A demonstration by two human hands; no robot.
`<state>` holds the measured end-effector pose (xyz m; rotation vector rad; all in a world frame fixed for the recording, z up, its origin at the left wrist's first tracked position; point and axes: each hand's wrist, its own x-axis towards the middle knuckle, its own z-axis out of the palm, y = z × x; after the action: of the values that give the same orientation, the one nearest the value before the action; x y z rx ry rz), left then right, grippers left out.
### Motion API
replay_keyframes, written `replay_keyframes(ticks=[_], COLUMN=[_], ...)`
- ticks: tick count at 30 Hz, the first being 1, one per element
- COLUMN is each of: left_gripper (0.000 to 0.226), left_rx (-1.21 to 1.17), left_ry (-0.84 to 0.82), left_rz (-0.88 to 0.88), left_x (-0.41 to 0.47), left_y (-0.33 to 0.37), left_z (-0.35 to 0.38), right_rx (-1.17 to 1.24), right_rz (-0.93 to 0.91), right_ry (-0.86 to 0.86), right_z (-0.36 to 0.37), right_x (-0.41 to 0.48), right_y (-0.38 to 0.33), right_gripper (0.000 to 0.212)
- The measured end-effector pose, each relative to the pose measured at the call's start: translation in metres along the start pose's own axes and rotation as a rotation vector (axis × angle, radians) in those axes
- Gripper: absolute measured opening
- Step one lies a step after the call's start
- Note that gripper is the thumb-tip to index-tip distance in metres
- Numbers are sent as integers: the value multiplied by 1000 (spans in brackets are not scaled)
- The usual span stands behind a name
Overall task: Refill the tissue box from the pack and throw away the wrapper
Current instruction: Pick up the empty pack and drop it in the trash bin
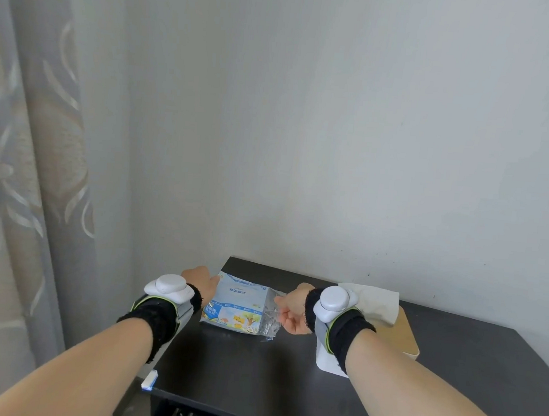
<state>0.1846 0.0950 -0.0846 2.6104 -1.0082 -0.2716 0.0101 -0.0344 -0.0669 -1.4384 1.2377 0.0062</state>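
Note:
A pale blue tissue pack [238, 306] with cartoon print lies on the black table [267, 383]. My left hand [201, 281] grips its left end. My right hand [292, 309] pinches the crinkled clear wrapper [270, 317] at its right end. Behind my right wrist stands the white tissue box [329, 367] with a wooden lid [401, 335]; a white tissue [374, 301] sticks up from it. My right forearm hides most of the box.
A grey patterned curtain [26, 186] hangs at the left, close to the table's left edge. A plain wall stands right behind the table. A small white and blue object [149, 380] sits at the table's front left corner.

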Motion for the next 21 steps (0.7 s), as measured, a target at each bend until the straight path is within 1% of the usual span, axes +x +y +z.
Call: replay_keyframes(ticks=[6,9,14,18,21], left_gripper=[37,35,29,26,26], left_rx=[8,18,28,-76,-164], left_ry=[9,14,3,40,81], left_rz=[4,-2,-22,-34,-33], left_x=[0,-2,-5,-8,-12], left_y=[-1,0,1,2,2], left_z=[1,-1,-1,-4,-10], right_rx=[39,119,273,325,394], right_rz=[8,-10,-129,-219,-303], right_ry=[-12,-28,-1,34,7], right_z=[1,2,5,3,1], right_x=[1,-5,-7,-12,-19], right_y=[1,3,5,4,2], right_gripper=[18,14,15,22,27])
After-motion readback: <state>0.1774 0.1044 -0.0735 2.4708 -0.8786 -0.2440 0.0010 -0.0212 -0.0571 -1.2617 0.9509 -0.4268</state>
